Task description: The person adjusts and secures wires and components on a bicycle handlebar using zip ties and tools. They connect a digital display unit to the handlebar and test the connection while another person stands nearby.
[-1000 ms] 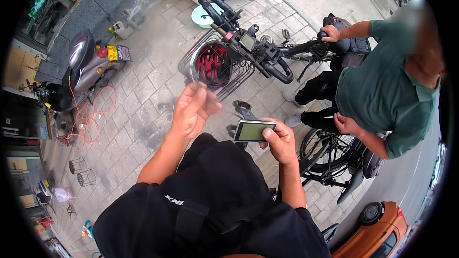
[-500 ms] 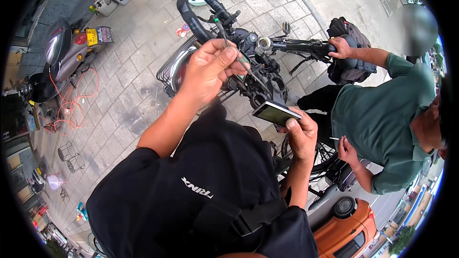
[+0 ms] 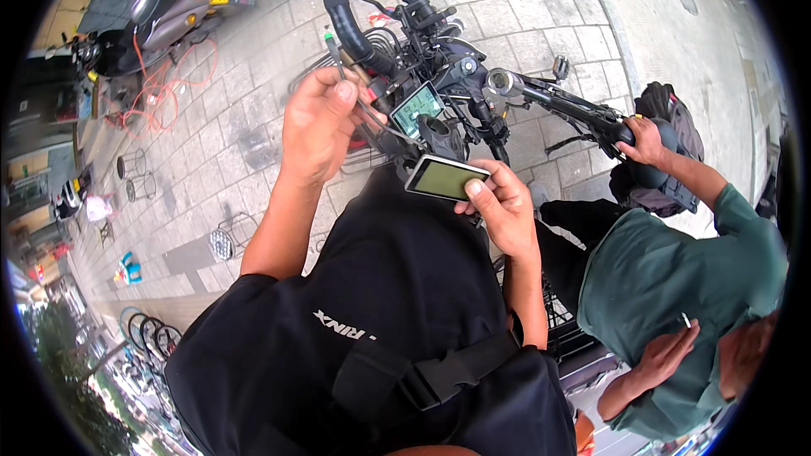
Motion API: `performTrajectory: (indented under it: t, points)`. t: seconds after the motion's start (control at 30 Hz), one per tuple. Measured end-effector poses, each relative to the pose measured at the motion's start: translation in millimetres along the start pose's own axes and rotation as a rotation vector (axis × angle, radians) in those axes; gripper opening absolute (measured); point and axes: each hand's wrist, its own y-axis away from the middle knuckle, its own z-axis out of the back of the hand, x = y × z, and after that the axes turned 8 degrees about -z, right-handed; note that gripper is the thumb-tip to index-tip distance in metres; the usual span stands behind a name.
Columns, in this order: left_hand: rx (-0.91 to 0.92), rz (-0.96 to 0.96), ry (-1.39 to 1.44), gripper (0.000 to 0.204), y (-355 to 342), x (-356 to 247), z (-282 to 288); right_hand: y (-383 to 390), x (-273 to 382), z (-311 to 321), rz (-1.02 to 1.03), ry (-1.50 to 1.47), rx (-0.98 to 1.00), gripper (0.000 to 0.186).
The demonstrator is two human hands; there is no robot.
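My left hand (image 3: 314,131) pinches a thin dark cable (image 3: 336,59) with a green tip. The cable runs down past my fingers toward the middle of the bike. My right hand (image 3: 511,215) is closed on a small flat display unit (image 3: 445,177) with a greenish blank screen, thumb on its near corner. Just beyond it, a second display (image 3: 416,110) with a lit screen sits among the bike's parts. Ahead of both hands stands the bike (image 3: 465,67), with a black wrapped curved handlebar (image 3: 336,10).
At the right a person in a green shirt (image 3: 667,287) grips the bike's other bar end and holds a cigarette. A dark backpack (image 3: 672,122) is beyond that hand. Far left are a scooter (image 3: 160,13), an orange cord (image 3: 165,89) and a wire stool (image 3: 224,243).
My view has shifted. My left hand has moved left with the cable, and the display unit in my right hand now faces up more. The other person's cigarette hand has moved lower.
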Motion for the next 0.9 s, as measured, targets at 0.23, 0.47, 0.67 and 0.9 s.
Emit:
performTrajectory:
  t: [0.23,0.47,0.67,0.9]
  points:
    - [-0.315,-0.129,-0.073,0.015,38.6,5.9,-27.0,-11.1,-22.7,58.5,-0.087,0.267,0.256,0.028]
    - [-0.411,-0.140,-0.090,0.014,55.9,24.6,-27.7,3.7,0.1,118.7,-0.209,0.383,0.252,0.020]
    - [-0.390,-0.121,-0.035,0.015,59.2,30.6,-20.9,-6.1,-3.8,135.6,0.154,0.803,0.104,0.022]
    - [-0.159,-0.080,0.133,0.020,51.7,31.9,-26.2,-19.9,-34.9,133.1,-0.107,0.588,0.106,0.022]
